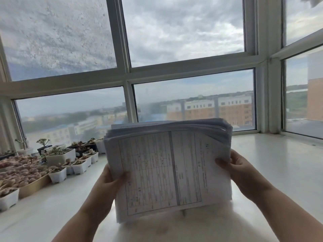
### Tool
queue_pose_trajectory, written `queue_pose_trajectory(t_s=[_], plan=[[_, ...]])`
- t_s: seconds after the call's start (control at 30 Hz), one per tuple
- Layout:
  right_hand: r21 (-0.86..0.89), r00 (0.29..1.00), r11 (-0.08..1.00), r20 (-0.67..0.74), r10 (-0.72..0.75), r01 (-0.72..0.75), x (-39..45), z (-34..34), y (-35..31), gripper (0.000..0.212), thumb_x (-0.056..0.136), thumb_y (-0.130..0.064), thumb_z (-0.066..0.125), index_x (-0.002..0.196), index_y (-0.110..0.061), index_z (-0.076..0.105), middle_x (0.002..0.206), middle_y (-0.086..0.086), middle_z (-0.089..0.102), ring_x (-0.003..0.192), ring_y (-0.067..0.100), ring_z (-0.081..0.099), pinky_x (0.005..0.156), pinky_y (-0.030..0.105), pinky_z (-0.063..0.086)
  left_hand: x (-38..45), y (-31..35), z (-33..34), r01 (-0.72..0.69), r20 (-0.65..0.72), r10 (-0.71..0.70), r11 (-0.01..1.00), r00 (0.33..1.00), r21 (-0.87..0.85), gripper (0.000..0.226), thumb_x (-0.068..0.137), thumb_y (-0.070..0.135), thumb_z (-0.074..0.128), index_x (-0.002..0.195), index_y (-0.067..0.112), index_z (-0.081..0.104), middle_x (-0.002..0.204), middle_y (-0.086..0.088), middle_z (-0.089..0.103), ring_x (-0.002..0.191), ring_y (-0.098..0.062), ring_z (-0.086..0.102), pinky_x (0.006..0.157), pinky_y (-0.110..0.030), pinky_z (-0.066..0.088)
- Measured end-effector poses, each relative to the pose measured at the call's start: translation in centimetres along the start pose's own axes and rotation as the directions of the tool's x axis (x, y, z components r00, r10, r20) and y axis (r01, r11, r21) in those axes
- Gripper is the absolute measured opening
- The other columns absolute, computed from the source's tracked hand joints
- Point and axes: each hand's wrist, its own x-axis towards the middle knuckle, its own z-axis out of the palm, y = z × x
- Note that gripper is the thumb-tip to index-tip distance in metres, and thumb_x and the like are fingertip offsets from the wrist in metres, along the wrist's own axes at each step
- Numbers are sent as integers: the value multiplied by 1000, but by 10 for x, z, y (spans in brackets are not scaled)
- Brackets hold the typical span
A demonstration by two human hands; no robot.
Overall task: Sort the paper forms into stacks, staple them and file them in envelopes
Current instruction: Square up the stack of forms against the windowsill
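1. The thick stack of white printed paper forms point(167, 165) is held up in the air, in front of the person and above the white windowsill ledge point(279, 163). Its top sheet, with a printed table, faces the camera.
2. The left hand point(108, 180) grips the left edge of the stack: the thumb lies on the front sheet and the fingers go behind, out of view.
3. The right hand point(239, 168) grips the right edge of the stack in the same way, with the thumb pressed on the front.
4. To the left of the stack, small white square plastic pots with succulent plants point(59, 165) stand on the ledge. Behind the stack is the large window with a white frame point(127, 74).
5. My judgement: so many sheets together are probably rather heavy, but the stack is soft and bends. The upper edges already fan out unevenly, so loose sheets may slide apart.
6. I think it is best held on both short sides, with the fingers supporting from behind, and laid flat on the ledge before sorting.
7. Stapler and envelopes are not in view, so the task seems to be at the beginning.
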Motion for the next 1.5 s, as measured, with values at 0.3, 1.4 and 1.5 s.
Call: queue_pose_trajectory(t_s=[0.3,1.4,1.5], plan=[[-122,995,988,-12,-97,95,-8,9,-9,47,76,-45,62,113,-17,64,98,7,72,89,22,70,70,31,58,-1,2,8,-79,-19,82,991,996,104,53,73,31,66,123,15,55,115,-5,69,105,-21,66,81,-36,54],[49,999,998,31,40,-42,-13,5,-9,54,69,-48,70,107,-8,71,108,25,68,97,40,68,86,55,56,-25,-6,14,19,-101,-7,993,995,119,55,71,30,76,120,15,57,111,-8,70,104,-30,66,87,-51,54],[110,988,989,128,85,-100,-14,3,-9,76,53,-52,86,114,-9,69,108,21,70,100,37,68,81,48,58,-23,-5,9,84,-69,-79,995,994,62,49,72,27,79,115,14,59,104,-11,72,97,-31,68,78,-48,56]])
